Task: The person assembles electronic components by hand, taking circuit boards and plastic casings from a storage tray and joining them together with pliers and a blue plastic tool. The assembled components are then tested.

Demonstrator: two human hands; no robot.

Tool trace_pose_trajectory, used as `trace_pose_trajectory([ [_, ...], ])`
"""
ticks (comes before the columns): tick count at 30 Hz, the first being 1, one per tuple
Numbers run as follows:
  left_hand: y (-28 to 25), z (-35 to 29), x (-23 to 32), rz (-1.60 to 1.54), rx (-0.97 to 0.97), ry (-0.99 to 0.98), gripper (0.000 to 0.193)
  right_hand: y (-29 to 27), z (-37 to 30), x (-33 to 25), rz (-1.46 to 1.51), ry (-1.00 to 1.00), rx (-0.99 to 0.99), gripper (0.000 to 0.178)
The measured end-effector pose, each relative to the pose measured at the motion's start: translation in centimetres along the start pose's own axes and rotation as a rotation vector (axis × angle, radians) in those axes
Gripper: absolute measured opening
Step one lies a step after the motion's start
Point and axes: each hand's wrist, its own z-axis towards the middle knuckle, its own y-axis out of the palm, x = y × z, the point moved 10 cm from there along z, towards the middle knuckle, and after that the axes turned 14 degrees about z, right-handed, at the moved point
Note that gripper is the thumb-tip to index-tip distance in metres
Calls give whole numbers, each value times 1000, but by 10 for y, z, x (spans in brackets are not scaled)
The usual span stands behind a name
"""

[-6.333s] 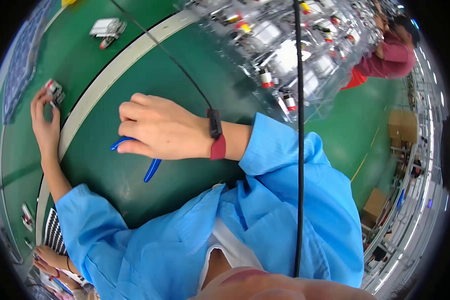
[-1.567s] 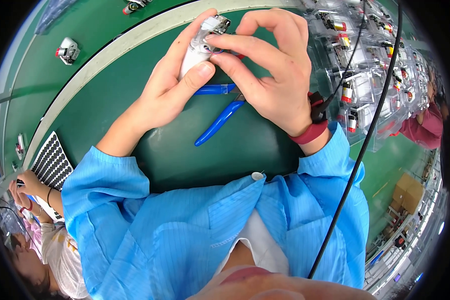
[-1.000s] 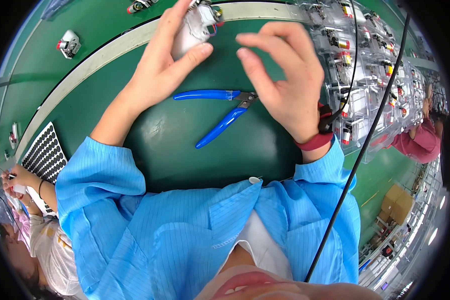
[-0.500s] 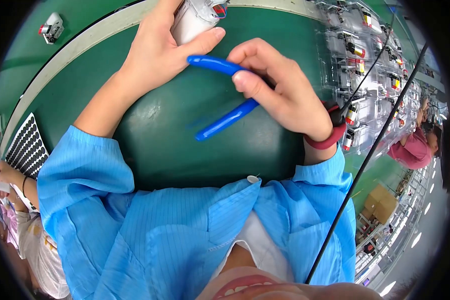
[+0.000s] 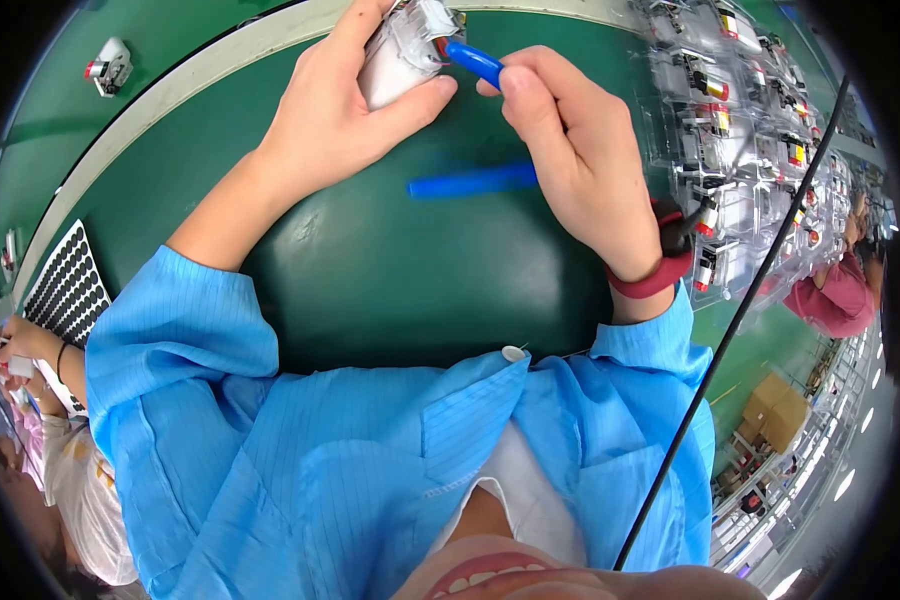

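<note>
While left hand [image 5: 342,118] wraps fingers round white device [image 5: 394,76], right hand [image 5: 592,160] grips blue-handled pliers [image 5: 476,64] between thumb and fingers.

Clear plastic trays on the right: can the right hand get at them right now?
Probably yes: the right hand is close beside the clear plastic trays, nothing visibly between, but it's holding the blue-handled pliers.

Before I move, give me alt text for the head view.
The left hand holds a white device above a green bench while the right hand grips a blue-handled tool beside it. Filled clear plastic trays lie at right.
</note>
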Motion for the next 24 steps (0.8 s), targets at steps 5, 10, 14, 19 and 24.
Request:
trace_pose_trajectory([
  [5, 10, -4, -9, -182, -79, -153, 62, 2, 2, 6, -89, 14, 20, 33],
  [10, 13, -3, -9, -214, -117, -152, 66, 7, 4, 4, -89, -9, 24, 29],
  [14, 14, -3, -7, -196, -161, -160, 65, 9, 2, -1, -203, -60, -9, 27],
  [19, 13, 2, 2, -109, -166, -147, 55, 20, -10, -25, -560, -165, 27, 24],
  [24, 4, 8, 26, -326, 118, 181, 49, 19, -15, -30, -821, -208, 77, 25],
])
